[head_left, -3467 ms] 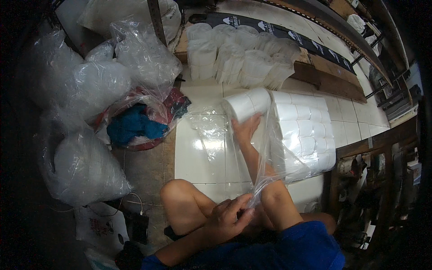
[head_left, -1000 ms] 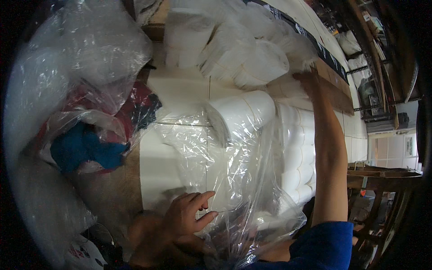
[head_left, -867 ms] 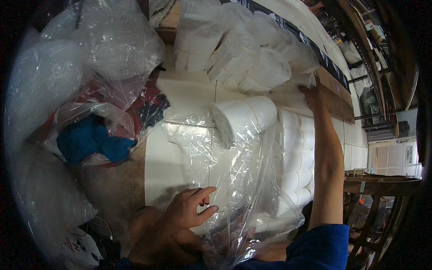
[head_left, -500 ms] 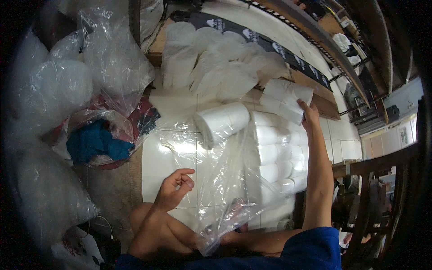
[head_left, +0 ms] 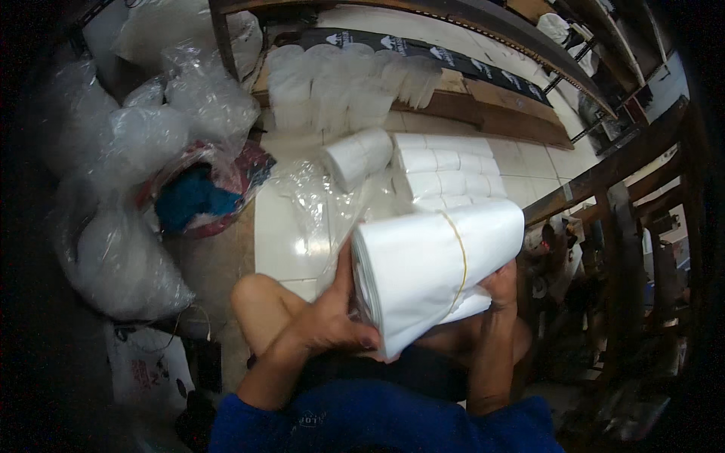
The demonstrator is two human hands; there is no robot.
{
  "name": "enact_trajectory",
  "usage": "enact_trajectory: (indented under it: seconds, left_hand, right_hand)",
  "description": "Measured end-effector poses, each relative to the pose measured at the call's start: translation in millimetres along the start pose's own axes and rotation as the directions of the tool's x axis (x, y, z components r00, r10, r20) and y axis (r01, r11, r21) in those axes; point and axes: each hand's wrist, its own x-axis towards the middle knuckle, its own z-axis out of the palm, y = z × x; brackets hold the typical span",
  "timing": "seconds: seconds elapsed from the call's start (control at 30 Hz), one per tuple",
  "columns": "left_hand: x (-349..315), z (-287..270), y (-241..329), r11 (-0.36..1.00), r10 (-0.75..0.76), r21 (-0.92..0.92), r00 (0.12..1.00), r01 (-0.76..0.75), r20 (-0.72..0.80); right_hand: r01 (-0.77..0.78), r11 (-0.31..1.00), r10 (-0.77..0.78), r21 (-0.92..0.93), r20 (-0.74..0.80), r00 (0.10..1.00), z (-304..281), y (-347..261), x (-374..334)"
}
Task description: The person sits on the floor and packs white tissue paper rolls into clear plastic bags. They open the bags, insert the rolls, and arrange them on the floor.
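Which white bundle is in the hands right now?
The nearest white bundle, with a yellowish band, held between the left hand and right hand; the other white bundles lie beyond it, in neither hand.

Head camera: left one of a side-by-side fisheye pair, worn on the person's head
Facing: steeply down and forward, past the blue shirt [head_left: 362,415] to the tiled floor [head_left: 283,234]
Nearest: shirt and forearms [head_left: 495,355] from the lower edge, white bundle [head_left: 415,264] large and close below the lens
Farthest: long dark rail [head_left: 521,39] across the top, well away
Sweep: plastic bags [head_left: 151,136] at left to wooden frame [head_left: 627,162] at right, corners dark
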Motion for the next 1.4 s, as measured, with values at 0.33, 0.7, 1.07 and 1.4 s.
enact_trajectory:
  seconds: [0.33,0.7,1.07,1.4]
  left_hand:
    - [-63,59,-67,0.984,-0.014,-0.180,0.993,-0.007,-0.115]
    - [-58,84,-60,0.992,0.125,0.059,0.950,-0.113,-0.285]
    - [-36,98,-116,0.969,0.238,0.139,0.923,-0.204,-0.302]
    - [-28,96,-142,0.842,0.352,0.520,0.876,-0.143,-0.330]
  right_hand:
    - [-0.127,0.991,0.121,0.041,0.117,0.986,-20,22,-73]
    - [-0.074,0.982,0.056,0.173,0.109,0.992,-40,45,-77]
    - [0.049,0.636,0.321,0.770,-0.322,0.891,33,68,-120]
    - [0.006,0.665,0.291,0.747,-0.267,0.919,53,81,-115]
